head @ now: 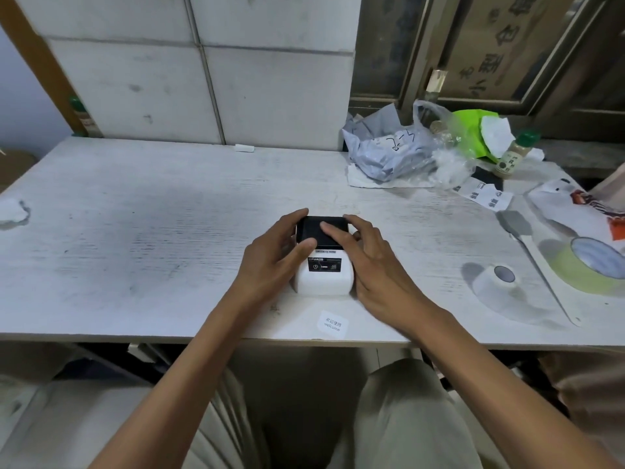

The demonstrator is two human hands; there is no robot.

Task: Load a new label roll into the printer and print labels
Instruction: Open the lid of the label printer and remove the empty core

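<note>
Here my left hand (pixel 270 257) wraps the left side of the small white printer (pixel 324 265) near the table's (pixel 135 231) front edge, fingers curled against its body and thumb on the black lid (pixel 321 231). My right hand (pixel 368 258) cups the right side, fingers spread, index fingertip pressing the lid. A white label roll (pixel 499 282) sits well apart to the right; a printed label (pixel 333 324) lies just before the printer
</note>
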